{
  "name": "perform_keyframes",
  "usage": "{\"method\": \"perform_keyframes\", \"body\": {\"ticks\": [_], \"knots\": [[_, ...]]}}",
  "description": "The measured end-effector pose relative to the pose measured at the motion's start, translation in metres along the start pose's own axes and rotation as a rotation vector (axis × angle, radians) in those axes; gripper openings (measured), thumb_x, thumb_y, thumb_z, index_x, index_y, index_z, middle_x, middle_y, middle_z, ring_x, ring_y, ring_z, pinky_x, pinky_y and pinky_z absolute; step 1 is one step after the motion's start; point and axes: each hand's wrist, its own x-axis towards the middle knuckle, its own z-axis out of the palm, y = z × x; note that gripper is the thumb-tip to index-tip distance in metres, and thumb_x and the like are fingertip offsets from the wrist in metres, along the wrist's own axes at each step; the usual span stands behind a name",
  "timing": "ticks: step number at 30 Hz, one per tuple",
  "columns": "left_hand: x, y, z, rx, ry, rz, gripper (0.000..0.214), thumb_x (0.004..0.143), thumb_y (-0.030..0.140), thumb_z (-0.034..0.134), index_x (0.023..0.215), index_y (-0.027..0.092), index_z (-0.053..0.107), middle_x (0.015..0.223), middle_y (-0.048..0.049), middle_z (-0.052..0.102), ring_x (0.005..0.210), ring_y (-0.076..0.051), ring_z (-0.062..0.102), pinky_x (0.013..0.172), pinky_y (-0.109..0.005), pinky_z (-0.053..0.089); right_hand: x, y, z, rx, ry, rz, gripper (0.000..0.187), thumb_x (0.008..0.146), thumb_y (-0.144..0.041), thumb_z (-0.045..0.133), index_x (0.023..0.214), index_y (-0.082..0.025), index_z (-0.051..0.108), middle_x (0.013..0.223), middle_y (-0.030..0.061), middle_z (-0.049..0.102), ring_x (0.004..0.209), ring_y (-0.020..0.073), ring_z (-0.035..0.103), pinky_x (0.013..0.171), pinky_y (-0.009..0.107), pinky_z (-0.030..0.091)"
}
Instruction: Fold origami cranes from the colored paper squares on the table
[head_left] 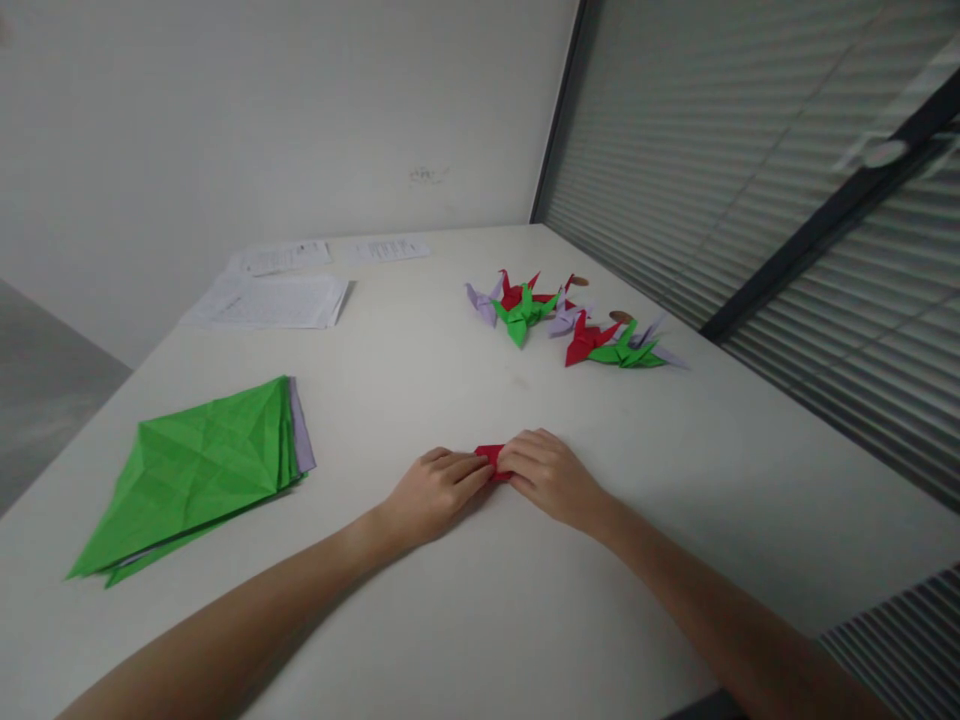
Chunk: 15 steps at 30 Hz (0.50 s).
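Note:
A small folded piece of red origami paper (490, 454) lies on the white table, partly covered by my fingers. My left hand (439, 487) presses on its left side with the fingers together. From the right, my right hand (550, 474) grips the same paper, its fingertips bent down over the edge. The two hands nearly meet at the paper's middle. Much of the paper's underside and right part is hidden beneath my fingers.
To the left lies a stack of creased green paper sheets (206, 455), with a purple sheet (301, 425) showing at its edge. Several folded paper cranes (523, 316) in green, red and purple sit at the back right. Printed papers (277, 300) lie at the back left. Window blinds (712, 150) flank the table's right edge.

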Motion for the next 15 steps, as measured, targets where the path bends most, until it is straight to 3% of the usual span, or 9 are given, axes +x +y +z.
{"method": "perform_keyframes", "body": {"ticks": [5, 8, 11, 15], "knots": [[0.002, -0.001, -0.007, 0.030, -0.064, -0.006, 0.028, 0.098, 0.020, 0.041, 0.116, 0.019, 0.063, 0.123, -0.0111, 0.065, 0.118, -0.023, 0.059, 0.095, -0.042, 0.047, -0.001, -0.001, -0.004, 0.081, -0.109, -0.002, 0.007, 0.084, -0.016, 0.067, 0.085, -0.021, 0.072, 0.097, 0.0042, 0.067, 0.094, 0.0203, 0.055, 0.085, 0.036, 0.043], [0.002, 0.005, -0.009, -0.009, -0.104, -0.055, 0.031, 0.094, 0.031, 0.048, 0.117, 0.017, 0.063, 0.126, -0.0136, 0.062, 0.122, -0.027, 0.055, 0.099, -0.045, 0.044, -0.002, 0.003, -0.008, 0.161, -0.154, 0.043, 0.007, 0.082, -0.021, 0.072, 0.088, -0.025, 0.075, 0.099, 0.0038, 0.066, 0.095, 0.0199, 0.055, 0.086, 0.037, 0.044], [0.000, 0.010, -0.007, -0.012, -0.104, -0.102, 0.042, 0.094, 0.043, 0.049, 0.123, 0.015, 0.060, 0.131, -0.0165, 0.058, 0.126, -0.031, 0.051, 0.103, -0.049, 0.041, -0.001, 0.007, -0.007, 0.199, -0.161, 0.118, 0.007, 0.083, -0.022, 0.072, 0.087, -0.026, 0.076, 0.092, 0.0029, 0.067, 0.087, 0.0183, 0.056, 0.081, 0.035, 0.044], [-0.003, 0.012, -0.005, -0.023, -0.093, -0.142, 0.046, 0.095, 0.045, 0.048, 0.128, 0.014, 0.056, 0.137, -0.0173, 0.053, 0.126, -0.031, 0.050, 0.103, -0.050, 0.040, -0.001, 0.013, -0.002, 0.221, -0.140, 0.201, 0.010, 0.088, -0.022, 0.066, 0.089, -0.023, 0.076, 0.088, 0.0038, 0.069, 0.084, 0.0183, 0.057, 0.080, 0.036, 0.043]]}}
